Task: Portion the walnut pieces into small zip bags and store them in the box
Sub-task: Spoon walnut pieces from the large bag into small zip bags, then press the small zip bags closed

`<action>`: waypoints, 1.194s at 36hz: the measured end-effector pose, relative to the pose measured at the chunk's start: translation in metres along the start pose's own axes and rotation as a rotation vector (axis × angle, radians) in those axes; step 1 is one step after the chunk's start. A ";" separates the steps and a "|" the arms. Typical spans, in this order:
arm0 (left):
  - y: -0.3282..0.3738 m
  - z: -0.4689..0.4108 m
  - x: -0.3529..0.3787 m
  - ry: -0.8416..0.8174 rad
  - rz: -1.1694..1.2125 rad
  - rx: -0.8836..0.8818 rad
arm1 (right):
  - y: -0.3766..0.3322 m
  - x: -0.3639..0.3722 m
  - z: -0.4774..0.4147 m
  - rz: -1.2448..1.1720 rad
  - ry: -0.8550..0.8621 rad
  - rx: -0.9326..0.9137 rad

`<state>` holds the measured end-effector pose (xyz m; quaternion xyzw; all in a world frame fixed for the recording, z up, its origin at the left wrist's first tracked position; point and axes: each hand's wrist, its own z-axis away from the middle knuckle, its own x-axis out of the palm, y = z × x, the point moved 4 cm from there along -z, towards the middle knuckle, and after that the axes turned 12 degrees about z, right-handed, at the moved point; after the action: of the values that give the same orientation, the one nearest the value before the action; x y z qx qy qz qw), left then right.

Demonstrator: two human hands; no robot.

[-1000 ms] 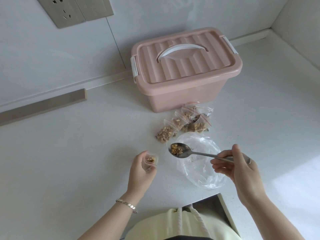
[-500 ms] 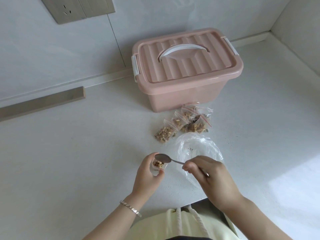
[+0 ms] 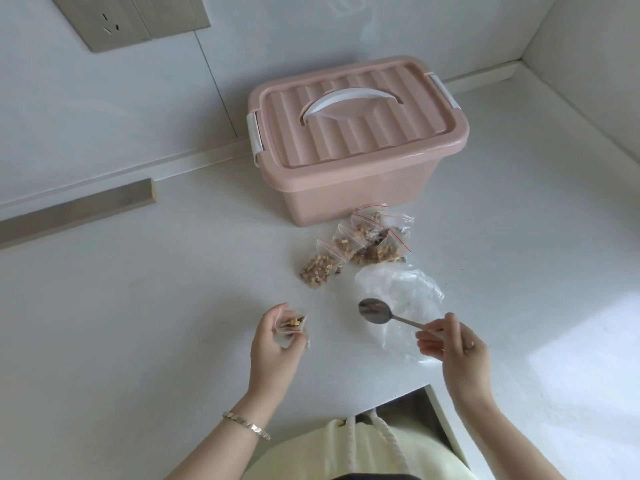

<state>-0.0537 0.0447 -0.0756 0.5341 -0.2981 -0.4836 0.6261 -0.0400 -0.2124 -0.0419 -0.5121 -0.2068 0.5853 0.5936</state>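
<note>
Now | spoon [image 3: 381, 312] axis left-right, bowl leftward | right hand [image 3: 453, 348] grips handle

The left hand [image 3: 273, 344] sits just left of centre in the lower half of the frame, with fingers and thumb curled round a small zip bag [image 3: 289, 325]. Its bare forearm runs down to the bottom edge, with a bracelet [image 3: 246, 425] on the wrist. The right hand [image 3: 457, 348] is level with it, right of centre, pinching the handle of a spoon [image 3: 375, 310]. Its forearm slants toward the lower right. The hands are apart.
</note>
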 end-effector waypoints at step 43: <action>0.061 0.018 0.045 -0.280 -0.187 0.220 | -0.056 0.045 0.044 0.710 -0.326 -0.660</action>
<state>-0.0363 -0.0056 -0.0191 0.5524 -0.3824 -0.5737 0.4685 -0.0403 -0.1441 0.0067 -0.6130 -0.2839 0.7267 0.1250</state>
